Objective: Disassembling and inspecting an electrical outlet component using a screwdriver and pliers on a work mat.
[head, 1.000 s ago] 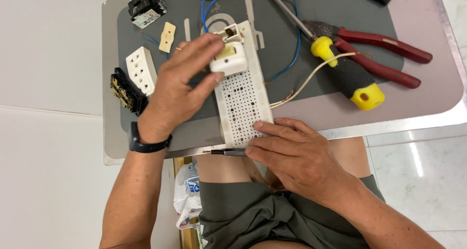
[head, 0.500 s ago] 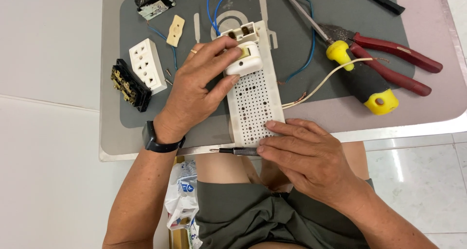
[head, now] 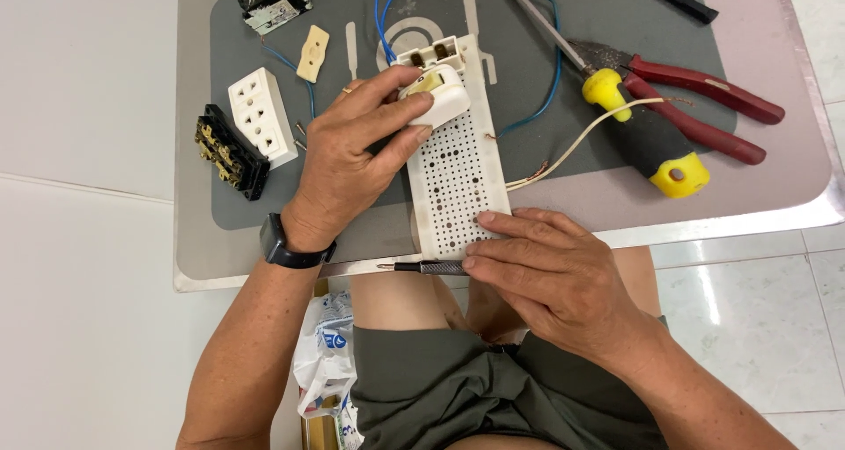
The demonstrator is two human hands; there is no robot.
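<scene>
Work surface: grey mat (head: pixel 581 195) laid on a pale tray-like tabletop (head: pixel 792 164) with a metal edge, set over the person's lap. Pale tiled floor (head: pixel 775 327) at 4 o'clock; a plain white surface at 9 o'clock.

White perforated board (head: pixel 458 186) lies lengthwise at mat centre. Left hand (head: pixel 352 164) closed around a small white plug-like fitting (head: pixel 436 98), pressed on the board's far end. Right hand (head: pixel 546 278) at 6 o'clock, fingers flat on the board's near end, also pinning a thin dark screwdriver (head: pixel 414 267) along the tray edge.

At 10 o'clock: white socket block (head: pixel 262 116) beside a black terminal piece (head: pixel 231 151). At 2 o'clock: red-handled pliers (head: pixel 704 102), a yellow-and-black screwdriver (head: pixel 647 138), blue wire (head: pixel 550 80) and a white wire (head: pixel 581 142). Crumpled plastic packet (head: pixel 324 362) by the left knee.
</scene>
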